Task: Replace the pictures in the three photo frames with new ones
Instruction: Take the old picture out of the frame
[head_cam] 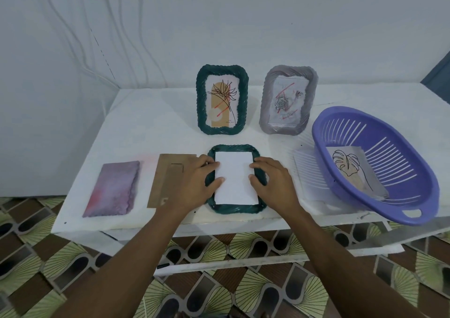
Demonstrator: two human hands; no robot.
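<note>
3 photo frames are on the white worktop (151, 128). The standing green frame (201, 98) is upright at the rear centre and shows a line drawing of a plant on a tan shape. The grey frame (266, 93) stands just to its right, leaning back, and shows a grey rose picture with red strokes across it.

The flat green frame (233, 209) lies near the front edge of the worktop, between the 2 hands. A white sheet (235, 179) lies inside its border and covers the whole opening.

The left hand (194, 181) rests over the left side of the flat green frame; its fingers are loosely extended, with the index fingertip and thumb touching the left edge of the white sheet. The right hand (272, 181) mirrors this on the right side, with its fingertips and thumb pressing on the right edge of the sheet. Neither hand grips anything.

A brown backing board (168, 179) lies flat just left of the left hand, partly under it. A purple-pink picture (113, 188) lies flat further left, apart from the board.

A purple basket (426, 196) sits tilted at the right end of the worktop. 1 leaf drawing (350, 169) lies inside it.
</note>
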